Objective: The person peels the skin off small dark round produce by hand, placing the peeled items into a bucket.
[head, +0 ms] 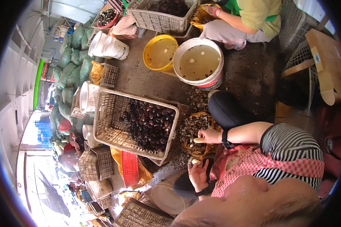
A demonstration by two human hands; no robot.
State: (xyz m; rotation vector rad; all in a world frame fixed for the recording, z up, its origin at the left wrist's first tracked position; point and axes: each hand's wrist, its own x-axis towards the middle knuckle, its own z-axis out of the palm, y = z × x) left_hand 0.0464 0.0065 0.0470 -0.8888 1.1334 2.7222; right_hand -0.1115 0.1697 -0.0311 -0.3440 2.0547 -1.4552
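Note:
My right hand [211,136] grips the pale handle of a small peeling tool [198,140], its metal end pointing towards the crate. My left hand [198,177], palm partly up, holds a peeled white corm [196,161], apparently a water chestnut, at its fingertips. Below my right hand sits an orange-rimmed container [200,115] full of dark and pale peelings. Before me a pale plastic crate [102,113] holds many dark, unpeeled water chestnuts [150,122], heaped towards my side. Black bands circle both my wrists.
A white bucket [184,69] and a yellow bucket [147,61] hold cloudy water with pale pieces. A co-worker [244,25] sits beyond them near another filled crate [162,21]. An overturned-looking crate [142,214], a lidded bucket [170,197] and a red basket [130,168] stand on my left.

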